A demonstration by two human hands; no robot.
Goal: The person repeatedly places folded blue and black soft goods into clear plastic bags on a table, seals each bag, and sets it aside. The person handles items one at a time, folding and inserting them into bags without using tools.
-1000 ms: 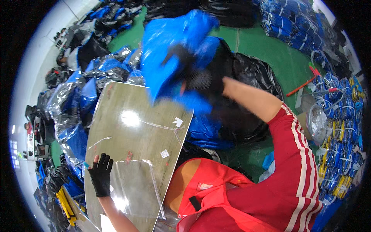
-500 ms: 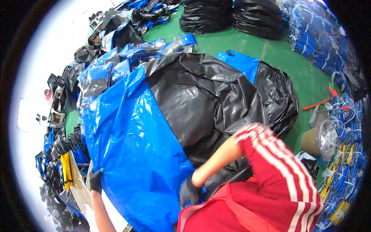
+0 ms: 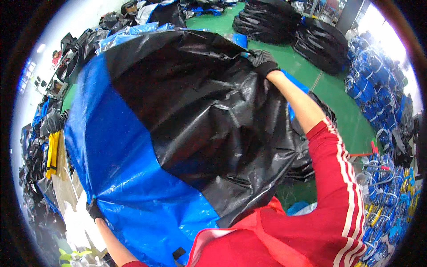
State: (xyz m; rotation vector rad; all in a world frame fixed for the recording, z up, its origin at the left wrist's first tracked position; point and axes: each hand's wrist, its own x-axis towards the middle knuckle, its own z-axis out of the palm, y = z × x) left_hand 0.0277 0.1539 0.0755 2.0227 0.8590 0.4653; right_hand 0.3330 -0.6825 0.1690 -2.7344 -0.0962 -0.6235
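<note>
A large glossy tarpaulin sheet [image 3: 213, 107], blue on the left and black on the right, is spread out before me, creased and bulging. My left hand [image 3: 94, 210], in a dark glove, is closed on the blue edge at the lower left, and creases fan out from its fingers. Farther off, my right hand [image 3: 263, 61], in a black and grey knitted glove, pinches the far black edge with the arm stretched out. Between the two hands the sheet hangs in folds. It covers most of what lies beneath it.
Tall stacks of folded black sheets [image 3: 267, 22] stand on the green floor [image 3: 351, 118] at the back. Tied blue bundles [image 3: 373, 75] are piled along the right. Dark and blue material lines the left, with a yellow strip [image 3: 52, 153] hanging there.
My right hand has gone from near my body to the sheet's far edge and now grips it. The black part is raised and spread wider. My left hand still holds the blue edge.
</note>
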